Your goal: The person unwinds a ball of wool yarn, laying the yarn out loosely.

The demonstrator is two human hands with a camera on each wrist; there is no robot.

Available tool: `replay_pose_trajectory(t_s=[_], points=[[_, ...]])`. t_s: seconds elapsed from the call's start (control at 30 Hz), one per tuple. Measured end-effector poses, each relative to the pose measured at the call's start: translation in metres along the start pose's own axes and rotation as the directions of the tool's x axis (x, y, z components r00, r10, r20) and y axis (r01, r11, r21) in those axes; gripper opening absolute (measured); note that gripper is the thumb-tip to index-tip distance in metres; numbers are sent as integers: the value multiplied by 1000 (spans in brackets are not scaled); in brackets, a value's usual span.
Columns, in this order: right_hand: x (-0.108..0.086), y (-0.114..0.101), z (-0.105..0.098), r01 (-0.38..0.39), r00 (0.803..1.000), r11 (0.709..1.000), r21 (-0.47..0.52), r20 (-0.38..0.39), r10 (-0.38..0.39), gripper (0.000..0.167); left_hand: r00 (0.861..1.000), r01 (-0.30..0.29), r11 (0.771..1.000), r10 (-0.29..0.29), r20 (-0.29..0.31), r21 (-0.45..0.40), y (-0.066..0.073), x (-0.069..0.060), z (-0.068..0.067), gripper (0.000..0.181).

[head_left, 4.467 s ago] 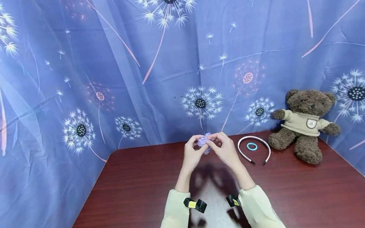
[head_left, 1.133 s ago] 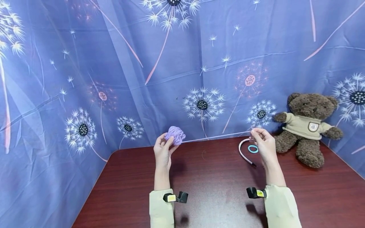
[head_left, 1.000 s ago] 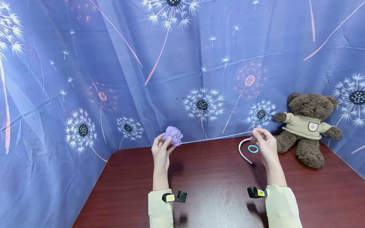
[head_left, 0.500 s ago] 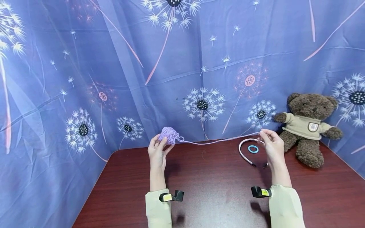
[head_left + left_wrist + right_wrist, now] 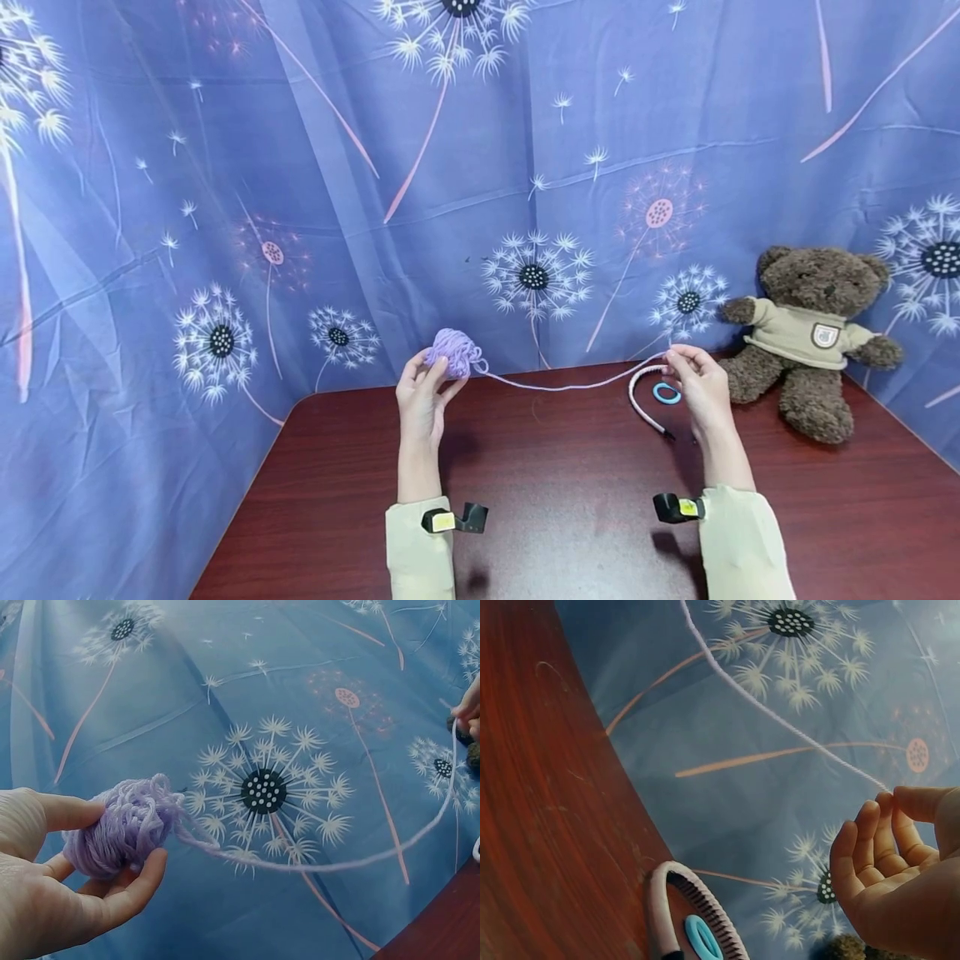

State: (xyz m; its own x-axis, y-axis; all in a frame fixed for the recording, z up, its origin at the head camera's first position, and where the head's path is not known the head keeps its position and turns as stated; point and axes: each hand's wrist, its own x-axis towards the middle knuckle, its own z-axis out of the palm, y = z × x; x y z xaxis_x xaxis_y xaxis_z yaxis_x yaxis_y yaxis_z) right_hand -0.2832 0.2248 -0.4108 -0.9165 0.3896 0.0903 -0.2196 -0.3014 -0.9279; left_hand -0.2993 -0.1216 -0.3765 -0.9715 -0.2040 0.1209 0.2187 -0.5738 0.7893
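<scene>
A small ball of purple yarn is held up above the back of the table by my left hand. In the left wrist view the thumb and fingers grip the ball of yarn from its left side, and a loose loop sticks out at its right. From there a single strand sags across to my right hand. The right wrist view shows that hand pinching the strand's end between thumb and fingertip, the other fingers curled.
Behind the right hand a white headband lies on the dark red table, partly hidden. A blue ring rests inside its curve. At the back right sits a brown teddy bear. A blue dandelion-print curtain hangs behind the table.
Earlier both hands were together at the yarn; they have since moved apart with a strand drawn out. Over the last second the strand went from taut to sagging, and the right hand moved right, then back left.
</scene>
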Motion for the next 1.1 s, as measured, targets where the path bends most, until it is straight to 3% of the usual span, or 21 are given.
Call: replay_pose_trajectory(t_s=[0.47,0.73,0.9,1.0,1.1], points=[[-7,8,24,-2,997,993,-114,71,11,14,998,4,1000,-4,63,-4,-2,-9,13,22],[-22,16,64,46,979,969,-245,204,5,12,993,35,999,-35,116,5,-7,-13,24,21],[-41,31,97,152,938,924,-349,347,-24,27,985,78,997,-78,155,7,-15,-17,33,22],[-50,38,109,229,895,892,-390,445,-35,33,977,101,995,-101,186,11,-19,-19,37,22],[-55,39,112,258,850,872,-415,527,0,41,971,122,992,-123,204,18,-22,-22,39,22]])
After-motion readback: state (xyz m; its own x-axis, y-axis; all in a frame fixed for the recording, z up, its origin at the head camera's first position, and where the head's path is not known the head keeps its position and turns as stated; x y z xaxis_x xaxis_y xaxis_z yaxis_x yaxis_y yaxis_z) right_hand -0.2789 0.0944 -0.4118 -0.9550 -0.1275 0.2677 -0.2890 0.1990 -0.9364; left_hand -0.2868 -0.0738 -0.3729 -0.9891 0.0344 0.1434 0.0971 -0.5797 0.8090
